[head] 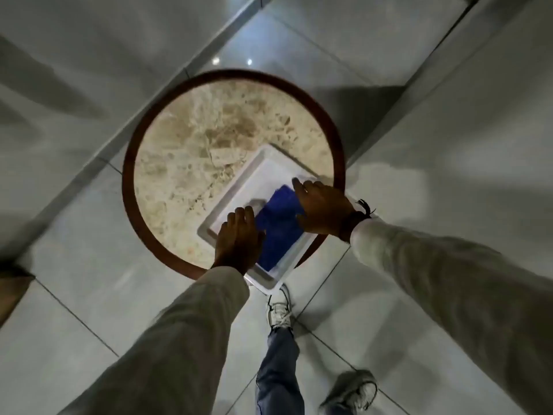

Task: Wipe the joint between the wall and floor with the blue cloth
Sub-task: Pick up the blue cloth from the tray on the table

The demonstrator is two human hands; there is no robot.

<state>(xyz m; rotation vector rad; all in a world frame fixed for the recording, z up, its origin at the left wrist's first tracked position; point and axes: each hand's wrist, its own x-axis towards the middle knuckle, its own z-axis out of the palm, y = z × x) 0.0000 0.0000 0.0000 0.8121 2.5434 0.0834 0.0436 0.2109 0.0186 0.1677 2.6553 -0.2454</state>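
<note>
A blue cloth [279, 232] lies in a white rectangular tray [254, 178] on a round table [191, 163] with a marbled top and a brown rim. My left hand [236, 239] lies flat over the tray's left rim, thumb touching the cloth's left edge. My right hand [323, 211] rests on the cloth's right side and the tray's right rim, fingers spread and pointing forward. Neither hand visibly grips anything. The wall-floor joint [167, 85] runs diagonally behind the table on the left.
The tray's near corner overhangs the table edge above a white shoe [279, 313] and a jeans leg. A second shoe [353, 390] is at the lower right. Glossy grey floor tiles surround the table, and a second wall base [419, 82] runs along the right.
</note>
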